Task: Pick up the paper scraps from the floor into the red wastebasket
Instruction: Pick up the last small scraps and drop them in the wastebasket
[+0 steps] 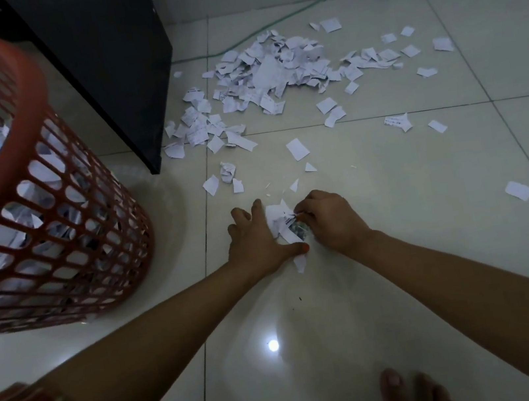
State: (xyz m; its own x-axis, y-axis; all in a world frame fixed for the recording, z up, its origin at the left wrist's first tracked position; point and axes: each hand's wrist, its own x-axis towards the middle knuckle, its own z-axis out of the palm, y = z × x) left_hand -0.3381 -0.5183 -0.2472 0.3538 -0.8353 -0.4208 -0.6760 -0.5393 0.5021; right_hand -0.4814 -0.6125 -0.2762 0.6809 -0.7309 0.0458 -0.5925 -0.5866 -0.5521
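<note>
Between the two hands, a small clump of paper scraps (283, 225) is gathered: pinched by the curled right hand (328, 221), hemmed by the spread, flat left hand (256, 243). Beyond the hands, a larger pile of scraps (270, 71) is strewn; left of the hands, the red wastebasket (50, 213) is seen part-filled.
</note>
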